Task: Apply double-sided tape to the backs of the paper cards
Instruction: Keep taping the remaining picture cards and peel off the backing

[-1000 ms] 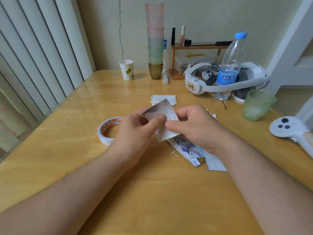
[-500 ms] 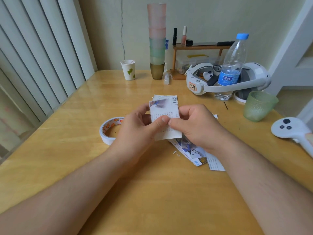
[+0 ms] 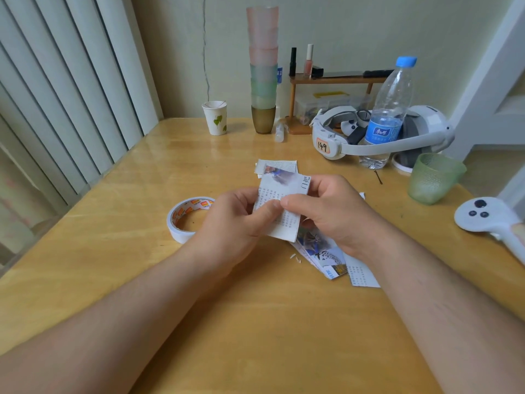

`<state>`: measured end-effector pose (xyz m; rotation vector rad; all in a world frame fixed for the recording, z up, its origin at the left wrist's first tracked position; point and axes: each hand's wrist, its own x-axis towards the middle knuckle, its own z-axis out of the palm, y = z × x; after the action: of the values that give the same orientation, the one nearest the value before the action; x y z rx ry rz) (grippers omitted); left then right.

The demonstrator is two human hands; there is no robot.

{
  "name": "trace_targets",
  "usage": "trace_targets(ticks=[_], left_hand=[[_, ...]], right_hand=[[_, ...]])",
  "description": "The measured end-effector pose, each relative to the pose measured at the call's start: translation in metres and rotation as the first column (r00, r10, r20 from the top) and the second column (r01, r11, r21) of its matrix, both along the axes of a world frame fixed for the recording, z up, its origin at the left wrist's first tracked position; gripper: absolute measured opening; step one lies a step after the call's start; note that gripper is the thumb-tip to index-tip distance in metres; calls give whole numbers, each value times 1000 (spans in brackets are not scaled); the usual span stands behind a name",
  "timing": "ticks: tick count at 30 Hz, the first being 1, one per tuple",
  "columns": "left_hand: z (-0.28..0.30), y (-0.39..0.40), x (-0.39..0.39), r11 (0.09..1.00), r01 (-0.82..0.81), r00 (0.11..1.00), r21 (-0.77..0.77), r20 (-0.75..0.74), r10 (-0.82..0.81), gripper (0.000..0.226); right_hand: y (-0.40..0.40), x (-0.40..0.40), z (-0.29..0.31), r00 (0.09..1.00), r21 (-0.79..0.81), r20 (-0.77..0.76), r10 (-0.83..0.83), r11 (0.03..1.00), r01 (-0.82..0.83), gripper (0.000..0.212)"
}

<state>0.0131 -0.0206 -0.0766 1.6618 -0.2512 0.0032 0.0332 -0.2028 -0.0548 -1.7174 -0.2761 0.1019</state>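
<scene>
Both thumbs pinched one paper card (image 3: 279,207) between my left hand (image 3: 235,220) and right hand (image 3: 331,214), above the table (image 3: 255,322); tape roll (image 3: 187,217) untouched beside. Risk: thin card creasing under grip.

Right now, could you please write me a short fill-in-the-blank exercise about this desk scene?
1. Both hands, left hand and right hand, hold one paper ____.
2. The tape roll lies beside the ____ hand.
3. The water bottle has a ____ cap.
4. The tall stack of cups stands on a ____ cup.

Missing words: card; left; blue; brown
</scene>
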Motion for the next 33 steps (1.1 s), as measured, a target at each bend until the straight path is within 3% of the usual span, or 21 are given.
trace_targets(ticks=[4, 13, 16, 19, 22, 24, 27, 29, 31, 33], left_hand=[[0, 1, -2, 998, -29, 1000, 55, 13, 28, 18], [-1, -2, 0, 977, -50, 991, -205, -129, 24, 22], [-6, -2, 2, 986, -59, 992, -156, -121, 40, 15], [-7, -1, 1, 999, -32, 998, -30, -57, 30, 10], [-7, 2, 0, 994, -1, 1000, 105, 14, 0, 10], [-9, 2, 1, 994, -28, 999, 106, 19, 26, 12], [-9, -1, 3, 998, -63, 998, 4, -31, 63, 17], [-10, -5, 4, 981, -34, 994, -190, -110, 14, 18], [-8, -7, 3, 950, -31, 987, -310, -162, -20, 21], [-8, -9, 2, 948, -23, 985, -317, -167, -32, 22]], right_hand=[[-1, 1, 0, 998, -11, 58, -6, 1000, 7, 10], [-3, 5, -2, 1000, 44, 5, -7, 999, 7, 7], [-6, 7, 0, 1000, -55, 16, 19, 998, -18, 6], [-7, 6, 0, 999, -147, 19, 30, 989, -27, 25], [-10, 3, 1, 999, -185, 29, 37, 982, -32, 3], [-10, 1, 2, 998, -229, 53, 37, 973, -24, 6], [-6, 1, 4, 994, -262, 110, -16, 964, 45, 45], [-2, 4, 1, 993, -209, 101, -54, 975, 74, 63], [0, 4, -2, 992, -156, 106, -73, 984, 89, 67], [0, 3, -2, 989, -138, 122, -80, 986, 96, 65]])
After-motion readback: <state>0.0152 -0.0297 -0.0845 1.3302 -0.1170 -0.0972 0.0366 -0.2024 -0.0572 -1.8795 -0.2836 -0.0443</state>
